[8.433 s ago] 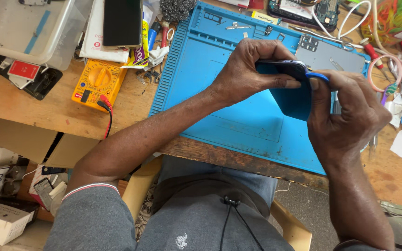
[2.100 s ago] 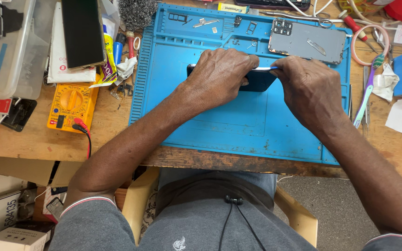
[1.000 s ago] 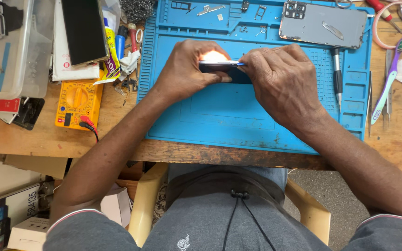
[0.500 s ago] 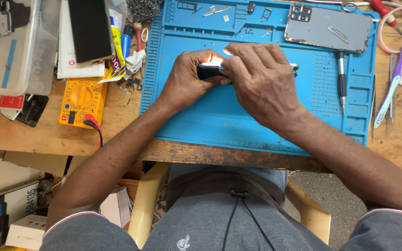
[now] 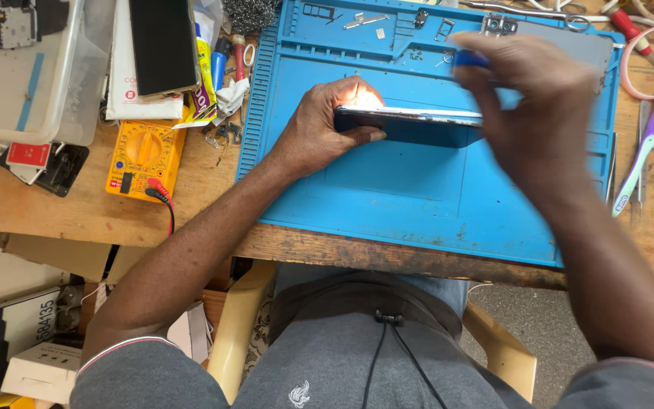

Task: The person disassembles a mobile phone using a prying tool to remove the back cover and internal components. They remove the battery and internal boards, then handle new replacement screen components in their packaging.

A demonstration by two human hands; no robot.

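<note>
On the wooden bench: blue silicone repair mat, bearing a dark slim smartphone held on edge. Left hand grips its end; right hand, blurred, pinches a blue-handled tool, tip hidden. Grey back cover already lies apart; further progress indiscernible.

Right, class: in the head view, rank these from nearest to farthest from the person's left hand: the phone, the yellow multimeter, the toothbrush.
1. The phone: the left hand grips its left end, over the blue mat.
2. The yellow multimeter: to the hand's left, on the wooden bench.
3. The toothbrush: far right, past the mat's edge.
</note>
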